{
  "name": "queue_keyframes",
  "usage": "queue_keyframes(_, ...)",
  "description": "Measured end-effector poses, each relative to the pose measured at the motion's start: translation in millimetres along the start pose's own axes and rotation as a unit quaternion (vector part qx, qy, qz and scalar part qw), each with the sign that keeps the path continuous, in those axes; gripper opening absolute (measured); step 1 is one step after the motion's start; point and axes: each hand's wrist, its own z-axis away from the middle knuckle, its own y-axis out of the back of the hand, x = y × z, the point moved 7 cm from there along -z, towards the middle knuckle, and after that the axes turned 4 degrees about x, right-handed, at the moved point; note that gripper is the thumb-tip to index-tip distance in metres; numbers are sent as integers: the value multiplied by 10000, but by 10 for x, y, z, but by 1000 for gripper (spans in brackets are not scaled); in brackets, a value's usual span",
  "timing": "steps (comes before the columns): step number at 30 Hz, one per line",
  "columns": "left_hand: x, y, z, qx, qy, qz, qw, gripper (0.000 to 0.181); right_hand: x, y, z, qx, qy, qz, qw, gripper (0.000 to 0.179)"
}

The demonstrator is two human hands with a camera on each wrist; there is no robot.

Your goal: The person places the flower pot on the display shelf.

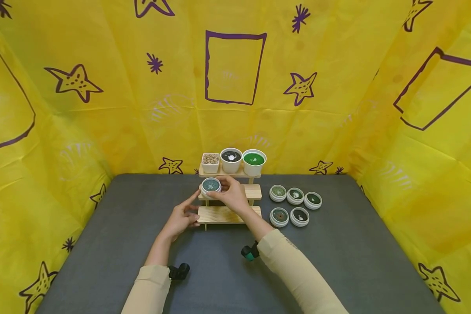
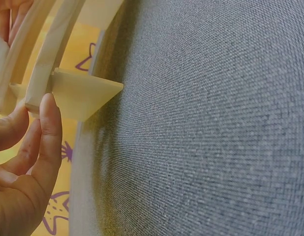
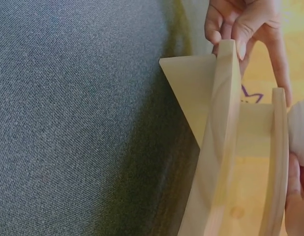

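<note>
My left hand [image 1: 182,219] is pinching the pale wooden three-tier stand [image 1: 220,214] low at its left end, probably steadying it; my right hand [image 1: 234,197] is gripping the round white blue-green-filled pot [image 1: 211,185] at the middle tier [image 1: 253,191].

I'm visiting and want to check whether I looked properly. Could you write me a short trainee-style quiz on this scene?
1. How many small bowls sit on the grey table to the right of the wooden stand?
2. True or false: the green-filled pot stands on the top shelf.
3. Which hand grips the bluish-filled bowl? A left, B right, C neither.

Key: 1, five; 2, true; 3, B, the right hand.
</note>
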Motion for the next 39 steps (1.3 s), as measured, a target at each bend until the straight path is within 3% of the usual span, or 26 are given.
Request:
queue_keyframes(13,9,-3,-3,26,28,-13,10000,82,13,-33,-31,303,126,127,9994,58)
queue_keyframes(39,0,-5,6,-3,-28,7,10000,82,19,-46,-25,305,-29,82,9995,59)
